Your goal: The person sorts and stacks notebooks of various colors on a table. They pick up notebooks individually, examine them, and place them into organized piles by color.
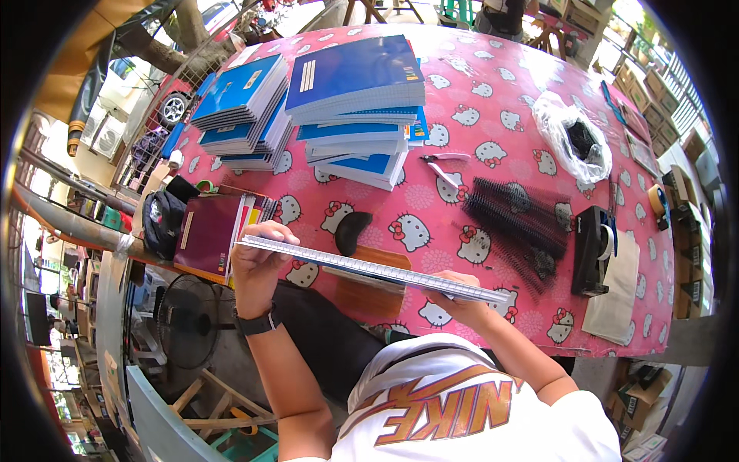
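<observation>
Held edge-on above the near side of the table is a thin notebook [369,268], with a row of small holes or teeth showing along its white edge. My left hand [263,250] grips its left end, thumb and fingers closed on it. The other end rests in my right hand [459,298], whose fingers are partly hidden beneath. Under the notebook lies a brown wooden board [366,296], and a black curved piece [352,231] sits just beyond it. Black spiral binding coils [516,219] lie in a heap to the right. Pink-handled pliers [445,167] rest farther back.
Two stacks of blue notebooks [358,81] [242,96] stand at the far left. Maroon notebooks [204,231] are near my left hand. To the right are a plastic bag [566,146], a black tape dispenser [591,250] and a beige sheet [616,292]. A fan [188,319] stands below left.
</observation>
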Motion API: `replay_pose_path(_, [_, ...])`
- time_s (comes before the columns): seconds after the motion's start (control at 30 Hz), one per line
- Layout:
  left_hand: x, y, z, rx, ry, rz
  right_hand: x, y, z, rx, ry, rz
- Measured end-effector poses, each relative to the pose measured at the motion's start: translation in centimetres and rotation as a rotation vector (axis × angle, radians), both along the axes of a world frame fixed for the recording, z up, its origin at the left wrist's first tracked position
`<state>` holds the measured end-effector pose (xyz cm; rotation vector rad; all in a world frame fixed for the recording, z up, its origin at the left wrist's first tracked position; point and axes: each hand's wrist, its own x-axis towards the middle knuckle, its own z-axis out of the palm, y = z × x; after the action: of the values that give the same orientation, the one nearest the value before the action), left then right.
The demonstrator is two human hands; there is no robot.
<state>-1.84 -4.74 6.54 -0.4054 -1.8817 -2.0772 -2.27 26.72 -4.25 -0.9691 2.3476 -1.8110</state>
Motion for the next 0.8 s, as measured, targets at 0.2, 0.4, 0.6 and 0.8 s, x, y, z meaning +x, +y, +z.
replay_pose_path(0.2, [0.7, -0.7, -4.6, 0.013, -0.005, 0.116, -0.2, 0.1, -3.2, 0.095, 0.071, -0.041])
replay_pose_path(0.4, [1.8, 0.3, -6.3, 0.271, -0.06, 0.33, 0.1, -1.0, -3.7, 0.278, 0.053, -0.051])
replay_pose_path(0.6, [0.4, 1.6, -7.4, 0.088, -0.126, 0.468, -0.5, -3.3, -5.4, 0.097, -0.076, -0.092])
replay_pose_path(0.8, [0.3, 2.7, -7.9, 0.232, -0.248, 0.404, -2.1, 0.2, -5.1, 0.243, -0.048, 0.031])
